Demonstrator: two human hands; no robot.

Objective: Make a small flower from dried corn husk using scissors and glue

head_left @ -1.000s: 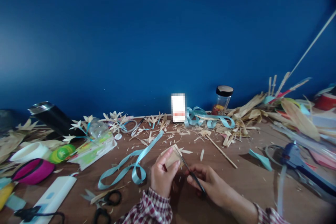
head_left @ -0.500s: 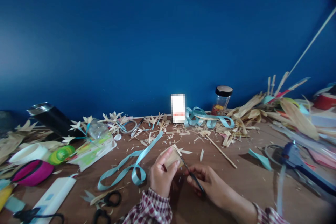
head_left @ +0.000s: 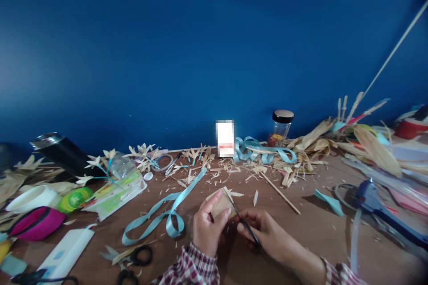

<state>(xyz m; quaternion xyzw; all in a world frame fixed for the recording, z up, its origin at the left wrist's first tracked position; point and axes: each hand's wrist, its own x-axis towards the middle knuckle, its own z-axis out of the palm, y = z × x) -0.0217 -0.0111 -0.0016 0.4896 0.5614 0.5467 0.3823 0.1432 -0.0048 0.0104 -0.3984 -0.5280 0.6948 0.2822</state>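
My left hand (head_left: 209,227) pinches a pale, flat piece of dried corn husk (head_left: 219,205) between thumb and fingers. In my right hand (head_left: 262,229) are dark scissors (head_left: 245,225), gripped by the handle. Their blades lie along the right edge of the husk piece; whether they are parted I cannot make out. Small husk scraps (head_left: 256,197) lie on the table just beyond my hands. To the left of my left hand, a light blue ribbon (head_left: 174,222) loops over the tabletop.
Another pair of scissors (head_left: 142,254) lies at front left. A blue glue gun (head_left: 371,196) rests on the right. Husks (head_left: 312,136), a lidded jar (head_left: 282,127) and a black bottle (head_left: 63,153) line the back by the blue wall (head_left: 200,53). A power strip (head_left: 68,251) lies left.
The view has shifted slightly. My left hand and the husk piece sit a little closer to my right hand, and the scissors stay along the husk's edge.
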